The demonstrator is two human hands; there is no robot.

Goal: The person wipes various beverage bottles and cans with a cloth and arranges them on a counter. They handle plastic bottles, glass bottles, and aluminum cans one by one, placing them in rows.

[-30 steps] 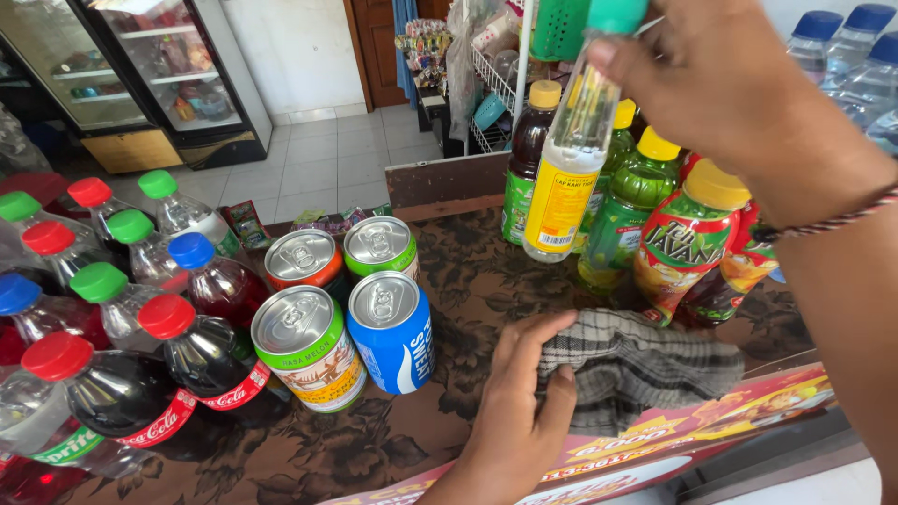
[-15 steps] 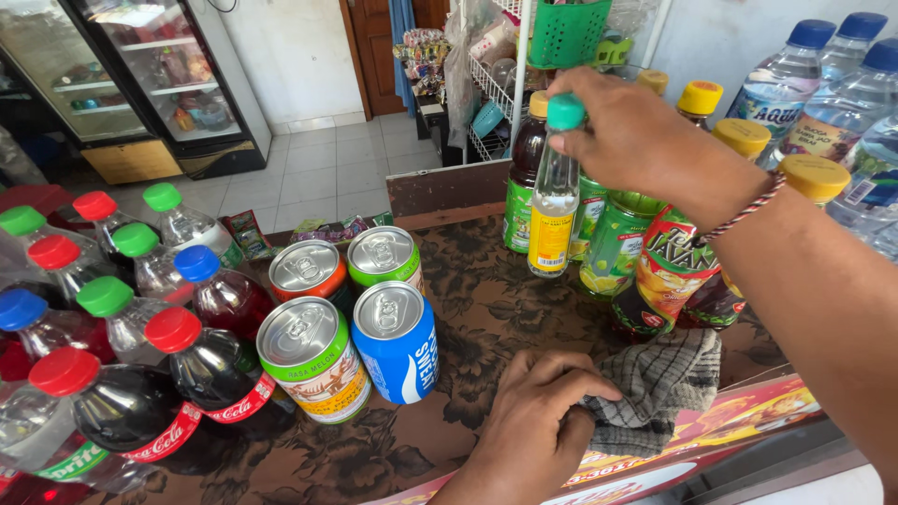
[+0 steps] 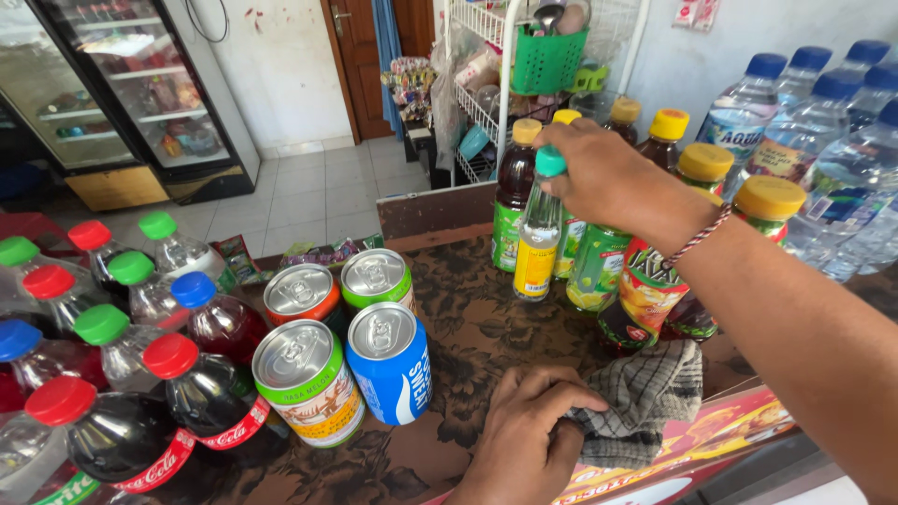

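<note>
Clamped around the green cap, the right hand (image 3: pixel 608 178) grips the top of a slim clear bottle (image 3: pixel 538 245) with a yellow label, which stands upright on the surface (image 3: pixel 486 327), a counter covered in a dark brown floral pattern, at the left edge of a group of tea bottles. Just right of it stand the yellow-capped tea bottles (image 3: pixel 655 281), some with dark drink and some with green, packed close together; the forearm crosses above them and a thin braided string sits on the wrist. Farther right, a row of blue-capped water bottles (image 3: pixel 823 178) runs toward the wall.

At the near edge, the left hand (image 3: pixel 528 440) rests on the surface with its fingers closed over one end of a grey checked cloth (image 3: pixel 645 402), bunched up just right of it.

Left of that hand stand four upright cans (image 3: pixel 346 346): a blue one and a green-banded one nearer, an orange and a green one behind, touching each other. At the far left is a cluster of soda bottles (image 3: pixel 122 365) with red, green and blue caps. Beyond the surface are a tiled floor, a glass-door fridge (image 3: pixel 131 93) and a white wire rack (image 3: pixel 496 84) carrying a green basket.
</note>
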